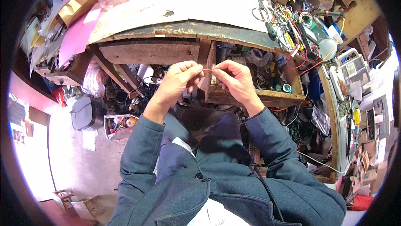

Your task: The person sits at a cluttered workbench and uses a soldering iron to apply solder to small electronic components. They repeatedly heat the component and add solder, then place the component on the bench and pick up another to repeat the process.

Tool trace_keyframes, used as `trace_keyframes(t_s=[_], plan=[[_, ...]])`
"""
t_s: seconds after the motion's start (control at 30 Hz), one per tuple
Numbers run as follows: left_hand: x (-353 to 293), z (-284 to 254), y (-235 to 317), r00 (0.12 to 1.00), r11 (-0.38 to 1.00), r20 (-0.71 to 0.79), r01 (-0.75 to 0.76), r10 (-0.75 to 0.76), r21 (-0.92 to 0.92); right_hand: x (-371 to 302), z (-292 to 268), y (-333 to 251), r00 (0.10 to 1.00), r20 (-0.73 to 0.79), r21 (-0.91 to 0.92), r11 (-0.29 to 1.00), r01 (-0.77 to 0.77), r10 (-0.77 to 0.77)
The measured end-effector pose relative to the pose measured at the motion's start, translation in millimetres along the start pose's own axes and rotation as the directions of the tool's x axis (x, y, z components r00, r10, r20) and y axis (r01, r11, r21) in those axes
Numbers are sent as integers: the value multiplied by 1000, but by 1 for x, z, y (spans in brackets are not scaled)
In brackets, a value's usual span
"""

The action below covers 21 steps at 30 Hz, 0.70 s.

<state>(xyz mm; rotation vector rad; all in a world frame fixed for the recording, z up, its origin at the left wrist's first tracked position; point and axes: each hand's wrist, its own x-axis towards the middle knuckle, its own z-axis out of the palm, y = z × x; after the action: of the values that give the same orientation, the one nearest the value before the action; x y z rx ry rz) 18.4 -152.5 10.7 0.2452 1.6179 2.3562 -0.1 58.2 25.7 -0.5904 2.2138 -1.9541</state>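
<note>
Between my two hands a short, thin red wire (207, 70) is held nearly level, in front of the workbench edge. My left hand (180, 78) pinches its left end between thumb and forefinger. The other end sits in a pinch of my right hand (234, 80), at the left side of the open drawer (267, 96). Both hands are raised above my lap, a small gap apart. The fingertips cover the wire's ends.
The wooden drawer holds jumbled parts and a teal roll (286, 88). On the bench lie a white sheet (200, 5), a pink sheet (77, 38) and tangled cables (292, 30) at right. A dark bin (87, 113) and a box of odds and ends (121, 126) stand on the floor at left.
</note>
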Motion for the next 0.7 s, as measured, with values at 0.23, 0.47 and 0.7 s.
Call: trace_keyframes(t_s=[0.23,0.47,0.7], plan=[[-14,-4,-3,1000,1000,-8,5,-5,-1,-4,4,2,1000,-16,45,999,25,-24],[-14,-7,-8,999,981,-51,20,-10,194,-4,7,8,997,-26,-124,990,70,-73],[-9,-1,-5,999,984,-45,18,-11,175,3,3,9,936,-8,-305,892,333,-352]])
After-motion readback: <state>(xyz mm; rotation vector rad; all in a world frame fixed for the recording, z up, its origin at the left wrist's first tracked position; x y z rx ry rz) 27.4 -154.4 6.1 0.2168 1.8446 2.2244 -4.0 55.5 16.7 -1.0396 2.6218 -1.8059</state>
